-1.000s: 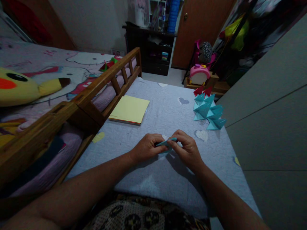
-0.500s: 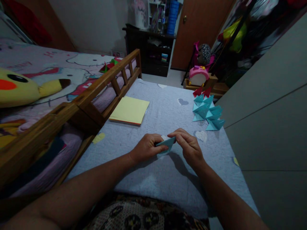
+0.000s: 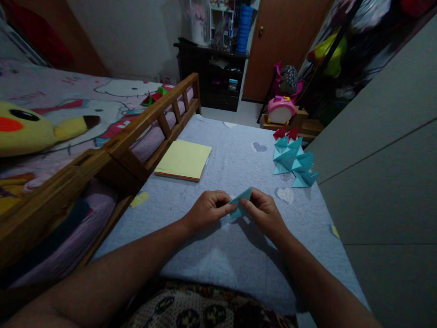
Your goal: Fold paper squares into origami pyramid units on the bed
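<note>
A small folded piece of light-blue paper point(image 3: 241, 206) is held above the bed between both hands. My left hand point(image 3: 210, 210) pinches its left corner between thumb and fingers. On its right side, my right hand point(image 3: 265, 210) grips it, thumb on the near face and fingers behind. Farther right lie several folded blue paper pieces point(image 3: 290, 157) with pointed tips, and red folded pieces point(image 3: 286, 133) sit just behind them. A stack of square paper point(image 3: 184, 159), yellow on top, rests beyond my left hand.
A wooden bed rail point(image 3: 150, 114) runs along the left, with a yellow plush toy point(image 3: 27, 130) on the bed behind it. A pale cabinet point(image 3: 389, 182) stands at the right edge. The surface is a blue-grey sheet point(image 3: 225, 259) with heart prints.
My right hand has closed onto the right side of the folded paper, its thumb now on the near face. The paper has tilted, its right tip pointing higher.
</note>
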### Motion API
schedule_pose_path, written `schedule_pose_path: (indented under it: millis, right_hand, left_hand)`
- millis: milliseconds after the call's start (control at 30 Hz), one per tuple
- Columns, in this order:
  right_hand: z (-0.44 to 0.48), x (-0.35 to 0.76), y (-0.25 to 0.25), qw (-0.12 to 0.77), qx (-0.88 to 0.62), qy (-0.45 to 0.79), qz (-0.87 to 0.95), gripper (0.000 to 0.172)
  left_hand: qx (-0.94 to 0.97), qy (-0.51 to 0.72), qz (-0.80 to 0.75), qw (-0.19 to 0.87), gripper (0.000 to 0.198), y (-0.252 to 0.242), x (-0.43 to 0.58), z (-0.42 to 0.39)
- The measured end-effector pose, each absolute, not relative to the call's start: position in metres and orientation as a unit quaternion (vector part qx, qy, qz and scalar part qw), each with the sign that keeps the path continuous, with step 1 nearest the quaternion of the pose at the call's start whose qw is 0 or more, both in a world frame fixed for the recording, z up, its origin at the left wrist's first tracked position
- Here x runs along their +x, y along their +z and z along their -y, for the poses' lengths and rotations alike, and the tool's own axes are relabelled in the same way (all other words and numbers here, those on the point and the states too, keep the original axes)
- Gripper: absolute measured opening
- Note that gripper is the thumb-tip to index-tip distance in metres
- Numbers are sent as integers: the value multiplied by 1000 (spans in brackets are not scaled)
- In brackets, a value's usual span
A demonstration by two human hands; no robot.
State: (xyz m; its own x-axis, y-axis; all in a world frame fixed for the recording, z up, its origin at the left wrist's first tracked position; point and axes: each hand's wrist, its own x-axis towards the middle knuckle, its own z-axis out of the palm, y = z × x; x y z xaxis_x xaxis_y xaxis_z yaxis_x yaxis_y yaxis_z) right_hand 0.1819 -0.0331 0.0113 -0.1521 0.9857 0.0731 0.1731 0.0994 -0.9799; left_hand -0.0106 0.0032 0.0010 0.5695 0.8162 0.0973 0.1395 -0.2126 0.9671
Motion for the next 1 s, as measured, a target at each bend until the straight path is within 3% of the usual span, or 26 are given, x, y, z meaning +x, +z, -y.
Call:
schedule_pose_path:
  millis: [233, 667, 767, 800, 900, 1000]
  right_hand:
    - [33, 182, 12, 450, -495, 417, 616, 26]
    - [33, 191, 16, 533, -453, 384, 602, 20]
    - [31, 190, 12, 502, -458, 371, 632, 50]
    - [30, 189, 10, 488, -460, 347, 655, 51]
    - [29, 186, 5, 468, -457, 242, 717, 23]
    - [29, 186, 3, 462, -460, 138, 746, 17]
  left_hand:
    - [742, 312, -344, 484, 21, 0, -9, -1]
    - [753, 329, -358, 443, 16, 2, -12, -1]
    - [754, 378, -345, 411, 14, 2, -13, -2]
    - [756, 396, -335, 399, 14, 2, -13, -3]
    - [759, 440, -313, 363, 20, 0, -11, -4]
    - [760, 472, -306, 325, 28, -2, -10, -4]
